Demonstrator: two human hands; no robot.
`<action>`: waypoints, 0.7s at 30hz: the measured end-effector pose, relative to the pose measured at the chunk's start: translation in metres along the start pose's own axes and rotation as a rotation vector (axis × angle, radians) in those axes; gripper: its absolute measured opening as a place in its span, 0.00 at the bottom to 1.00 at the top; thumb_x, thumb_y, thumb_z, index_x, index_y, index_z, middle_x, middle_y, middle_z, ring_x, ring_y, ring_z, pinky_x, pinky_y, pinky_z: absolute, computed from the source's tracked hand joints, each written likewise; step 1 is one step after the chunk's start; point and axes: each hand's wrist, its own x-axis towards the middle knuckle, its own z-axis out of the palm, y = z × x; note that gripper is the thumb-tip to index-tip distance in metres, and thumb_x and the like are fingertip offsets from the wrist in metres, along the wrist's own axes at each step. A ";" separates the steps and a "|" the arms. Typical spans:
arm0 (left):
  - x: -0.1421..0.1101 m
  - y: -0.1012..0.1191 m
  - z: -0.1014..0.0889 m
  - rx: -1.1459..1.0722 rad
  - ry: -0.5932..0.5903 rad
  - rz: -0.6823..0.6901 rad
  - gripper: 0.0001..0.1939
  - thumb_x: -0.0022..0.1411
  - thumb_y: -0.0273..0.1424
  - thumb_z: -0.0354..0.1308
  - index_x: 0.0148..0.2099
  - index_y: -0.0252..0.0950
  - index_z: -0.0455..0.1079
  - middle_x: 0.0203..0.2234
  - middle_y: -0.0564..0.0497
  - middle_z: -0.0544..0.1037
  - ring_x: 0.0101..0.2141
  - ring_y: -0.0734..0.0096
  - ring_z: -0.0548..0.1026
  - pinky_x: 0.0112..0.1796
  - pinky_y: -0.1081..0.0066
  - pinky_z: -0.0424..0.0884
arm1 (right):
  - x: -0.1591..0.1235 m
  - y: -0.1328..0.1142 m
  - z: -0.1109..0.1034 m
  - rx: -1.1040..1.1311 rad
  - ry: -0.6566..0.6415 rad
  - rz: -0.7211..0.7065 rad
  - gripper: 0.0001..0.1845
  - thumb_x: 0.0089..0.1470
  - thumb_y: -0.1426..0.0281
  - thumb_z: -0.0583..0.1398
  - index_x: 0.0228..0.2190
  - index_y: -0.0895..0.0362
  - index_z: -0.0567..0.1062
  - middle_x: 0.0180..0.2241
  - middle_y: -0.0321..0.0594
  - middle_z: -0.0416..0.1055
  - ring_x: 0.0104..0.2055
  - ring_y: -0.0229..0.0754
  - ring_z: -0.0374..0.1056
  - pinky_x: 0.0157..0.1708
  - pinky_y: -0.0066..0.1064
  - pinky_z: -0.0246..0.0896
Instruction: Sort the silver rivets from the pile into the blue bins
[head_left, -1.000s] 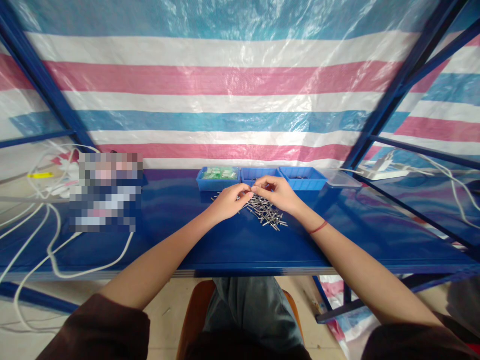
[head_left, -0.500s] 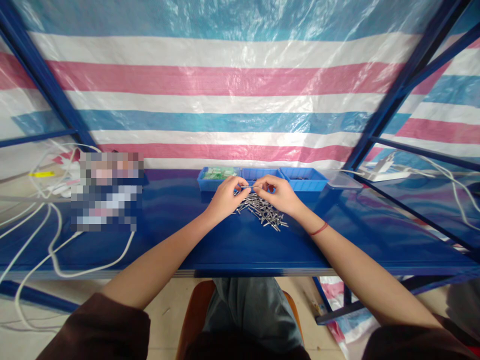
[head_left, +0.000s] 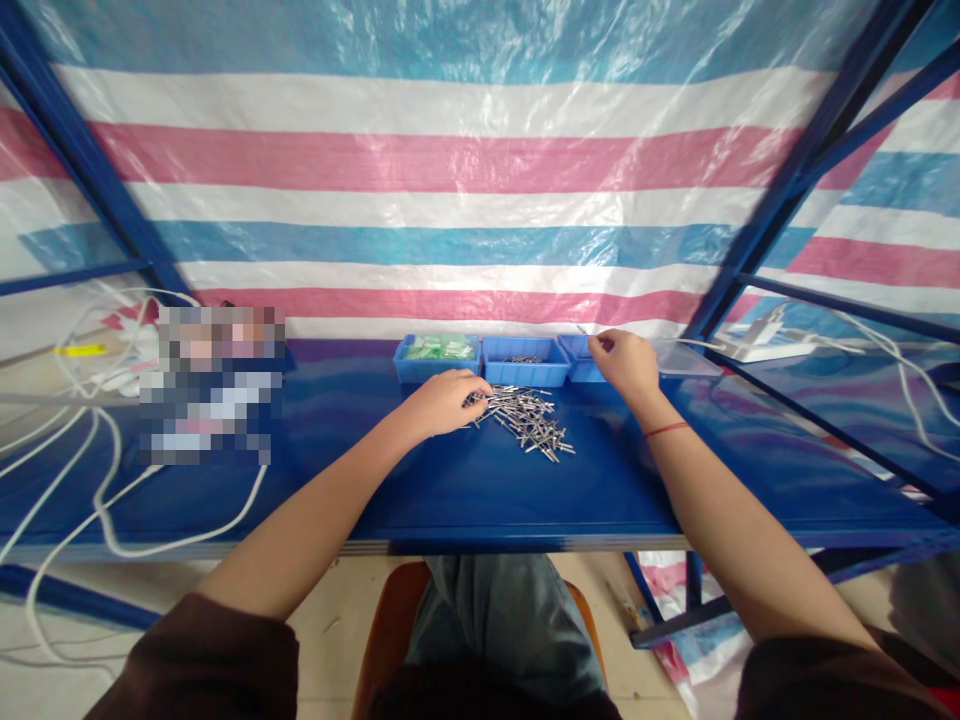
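Note:
A loose pile of silver blind rivets (head_left: 531, 425) lies on the blue table. At the pile's left edge is my left hand (head_left: 450, 402), fingers curled in against the thumb; whatever is between the tips is hidden among the rivets. Over the right blue bin (head_left: 576, 362) my right hand (head_left: 628, 362) pinches a single rivet (head_left: 582, 330), whose thin end sticks out beyond the fingertips to the upper left. The middle blue bin (head_left: 525, 376) holds some small metal pieces (head_left: 523, 359). Green and white packets (head_left: 439, 347) fill the left blue bin (head_left: 409, 372).
A clear plastic lid (head_left: 690, 360) lies right of the bins. Farther right sits a white power strip (head_left: 772, 340) with cables. White cables (head_left: 112, 480) loop over the table's left side, near a blurred-out patch (head_left: 214, 385). Blue frame posts (head_left: 780, 190) and striped sheeting (head_left: 450, 160) enclose the table.
My hands have parted from above the pile, where both held a thin metal piece. The right moved right and up over the right bin with a rivet; the left dropped to the pile.

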 end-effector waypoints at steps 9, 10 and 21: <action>-0.002 0.008 -0.001 0.092 -0.083 -0.022 0.19 0.57 0.39 0.56 0.48 0.37 0.72 0.45 0.45 0.73 0.46 0.59 0.70 0.48 0.64 0.64 | -0.009 -0.025 0.002 0.099 -0.128 -0.222 0.14 0.54 0.64 0.55 0.34 0.57 0.77 0.26 0.43 0.74 0.27 0.45 0.68 0.30 0.35 0.59; -0.002 0.007 -0.004 0.096 -0.085 -0.030 0.19 0.56 0.41 0.57 0.47 0.36 0.72 0.44 0.45 0.73 0.45 0.59 0.71 0.48 0.65 0.64 | -0.012 -0.029 0.002 0.126 -0.180 -0.279 0.13 0.54 0.65 0.55 0.33 0.58 0.77 0.26 0.42 0.75 0.27 0.43 0.68 0.30 0.34 0.59; -0.031 -0.028 -0.054 0.061 -0.346 -0.430 0.46 0.38 0.56 0.62 0.57 0.38 0.64 0.51 0.39 0.71 0.44 0.53 0.73 0.40 0.67 0.68 | -0.031 -0.047 -0.008 0.208 -0.660 -0.535 0.27 0.43 0.51 0.64 0.39 0.57 0.76 0.35 0.44 0.74 0.34 0.45 0.70 0.34 0.35 0.62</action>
